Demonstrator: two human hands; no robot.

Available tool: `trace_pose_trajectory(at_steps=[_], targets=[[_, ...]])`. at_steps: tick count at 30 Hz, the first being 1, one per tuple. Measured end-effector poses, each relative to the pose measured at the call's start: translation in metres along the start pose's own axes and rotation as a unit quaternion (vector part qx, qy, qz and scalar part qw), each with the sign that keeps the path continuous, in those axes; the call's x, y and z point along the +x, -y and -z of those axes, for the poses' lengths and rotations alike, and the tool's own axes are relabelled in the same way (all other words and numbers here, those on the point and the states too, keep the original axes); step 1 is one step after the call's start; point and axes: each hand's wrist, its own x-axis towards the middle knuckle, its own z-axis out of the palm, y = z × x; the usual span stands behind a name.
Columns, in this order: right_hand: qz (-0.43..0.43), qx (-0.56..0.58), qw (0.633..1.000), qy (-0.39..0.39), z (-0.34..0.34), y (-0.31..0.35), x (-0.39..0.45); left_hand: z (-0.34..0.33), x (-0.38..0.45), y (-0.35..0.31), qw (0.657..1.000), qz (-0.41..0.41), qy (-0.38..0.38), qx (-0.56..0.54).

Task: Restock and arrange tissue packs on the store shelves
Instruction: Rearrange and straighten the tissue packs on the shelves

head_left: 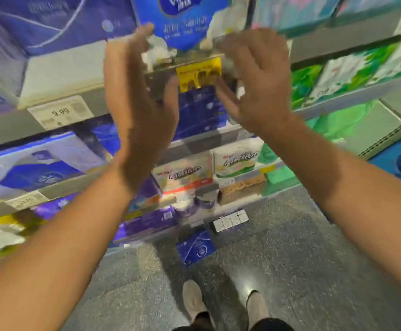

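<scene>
Both hands are up at the shelf edge (pixel 75 120), left hand (pixel 142 111) and right hand (pixel 254 82) apart, fingers spread, gripping nothing. The blue pack (pixel 178 20) stands just beyond them at the front edge. It looks light, soft and film-slick, so squeeze its two sides, not the corners.

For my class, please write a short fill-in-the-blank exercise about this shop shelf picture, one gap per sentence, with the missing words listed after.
1. The price label on the shelf edge at the left reads ____.
2. The tag between the left hand and the right hand is coloured ____.
3. A blue tissue pack lies on the ____ in front of the shelves.
4. Both hands are raised with fingers spread, holding ____.

Missing words: 9.99; yellow; floor; nothing
</scene>
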Motion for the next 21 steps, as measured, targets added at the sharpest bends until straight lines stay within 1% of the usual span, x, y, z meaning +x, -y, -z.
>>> trace_pose_trajectory(at_steps=[1,3,5,6,7,8,10,12,13,14,15,18,21], targets=[[-0.004,0.042,0.998,0.050,0.000,0.005,-0.042,-0.005,-0.039,0.003,0.999,0.001,0.039,0.004],[-0.049,0.097,0.980,0.164,-0.005,0.010,-0.137,-0.023,-0.125,0.021,0.988,0.034,0.151,0.009],[-0.099,0.126,0.951,0.263,-0.018,0.010,-0.240,-0.048,-0.216,0.049,0.960,0.110,0.257,0.000],[-0.115,0.133,0.936,0.304,-0.027,0.009,-0.292,-0.061,-0.262,0.067,0.939,0.158,0.304,-0.009],[-0.127,0.138,0.923,0.337,-0.038,0.007,-0.345,-0.074,-0.308,0.085,0.913,0.203,0.353,0.001],[-0.142,0.136,0.907,0.372,-0.049,0.005,-0.397,-0.089,-0.355,0.107,0.883,0.228,0.409,0.032],[-0.183,0.128,0.868,0.443,-0.075,0.004,-0.499,-0.119,-0.449,0.153,0.807,0.248,0.528,0.092],[-0.229,0.125,0.828,0.496,-0.106,0.003,-0.589,-0.150,-0.533,0.198,0.727,0.280,0.617,0.110],[-0.247,0.124,0.811,0.515,-0.124,0.001,-0.631,-0.165,-0.573,0.221,0.692,0.294,0.646,0.127],[-0.257,0.120,0.794,0.538,-0.144,-0.002,-0.669,-0.178,-0.610,0.245,0.671,0.304,0.660,0.148],[-0.258,0.114,0.777,0.563,-0.164,-0.005,-0.704,-0.191,-0.645,0.268,0.659,0.306,0.666,0.168],[-0.232,0.083,0.743,0.622,-0.214,-0.015,-0.787,-0.222,-0.725,0.327,0.637,0.304,0.675,0.213],[-0.184,0.061,0.728,0.658,-0.244,-0.020,-0.843,-0.242,-0.773,0.365,0.629,0.302,0.673,0.246]])
